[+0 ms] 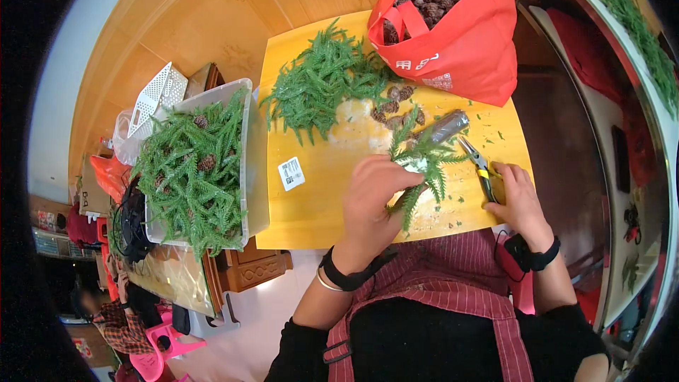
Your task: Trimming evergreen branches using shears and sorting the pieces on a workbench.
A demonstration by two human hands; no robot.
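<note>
My left hand (376, 189) pinches a green artificial pine sprig (433, 154) over the near part of the yellow table (311, 212). Its needled branches fan out past my fingers, and my grip hides the stem's lower end. To the right, my right hand (520, 198) has its fingers round the black and yellow handles of a pair of pliers (484, 173). The narrow jaws point away from me, beside a shiny dark cylinder (449, 127) behind the sprig. Several brown pine cones (390, 107) lie just beyond.
A heap of green sprigs (322, 78) covers the table's far left. At the far right stands a red bag (474, 49) full of pine cones. Left of the table is a clear plastic bin (256, 170) of sprigs and cones. A white label (291, 173) lies on the table.
</note>
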